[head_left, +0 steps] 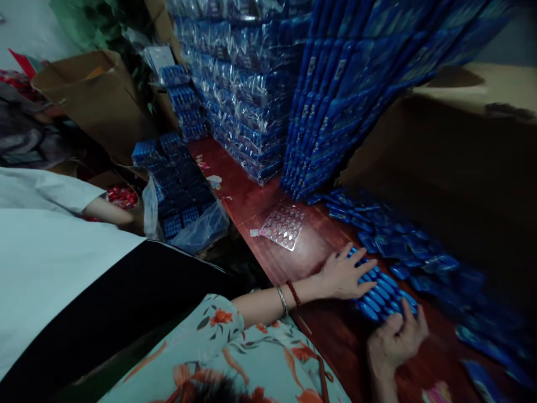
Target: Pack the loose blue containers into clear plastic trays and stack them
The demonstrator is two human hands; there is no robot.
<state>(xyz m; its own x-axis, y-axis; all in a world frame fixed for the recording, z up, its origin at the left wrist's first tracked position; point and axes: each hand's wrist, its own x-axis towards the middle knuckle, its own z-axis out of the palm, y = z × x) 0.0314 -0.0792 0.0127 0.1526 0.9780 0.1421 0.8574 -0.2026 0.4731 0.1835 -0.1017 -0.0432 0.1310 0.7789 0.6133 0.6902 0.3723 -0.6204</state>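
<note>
On the red table lies a block of small blue packets set in rows. My left hand, with a bead bracelet and a metal bangle at the wrist, rests on its far left part with the fingers spread. At the block's near right end is my right hand, its thumb and fingers bent against the packets. A clear plastic tray with round hollows lies further left on the table. Many loose blue packets are heaped just beyond the block.
Tall wrapped stacks of blue packs and upright blue packs stand at the back. An open carton and a plastic-lined container of blue packs are at the left. A person in a white shirt is close on the left.
</note>
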